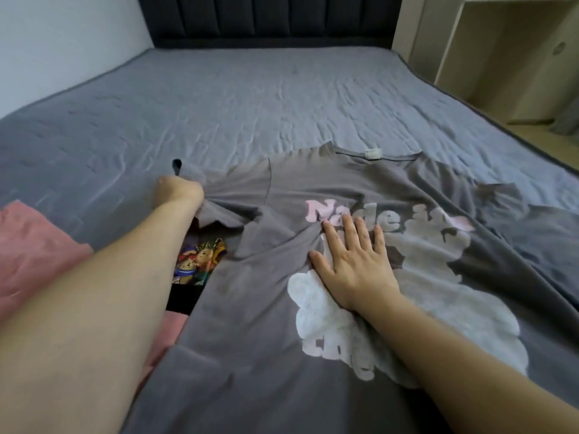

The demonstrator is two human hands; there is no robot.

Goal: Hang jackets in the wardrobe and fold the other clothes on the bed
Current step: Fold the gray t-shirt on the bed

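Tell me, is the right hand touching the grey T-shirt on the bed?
Touching. In the head view the right hand lies flat, fingers spread, on the printed front of the grey T-shirt, and the cloth bunches at its fingertips.

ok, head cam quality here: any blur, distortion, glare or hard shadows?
Head view: strong wide-angle bending, the bed edges curve and both forearms balloon near the lens. Light is soft and even, no glare, only faint shadow under the right hand on the grey T-shirt. Overall slightly soft; the left hand gripping the sleeve looks a bit smeared.
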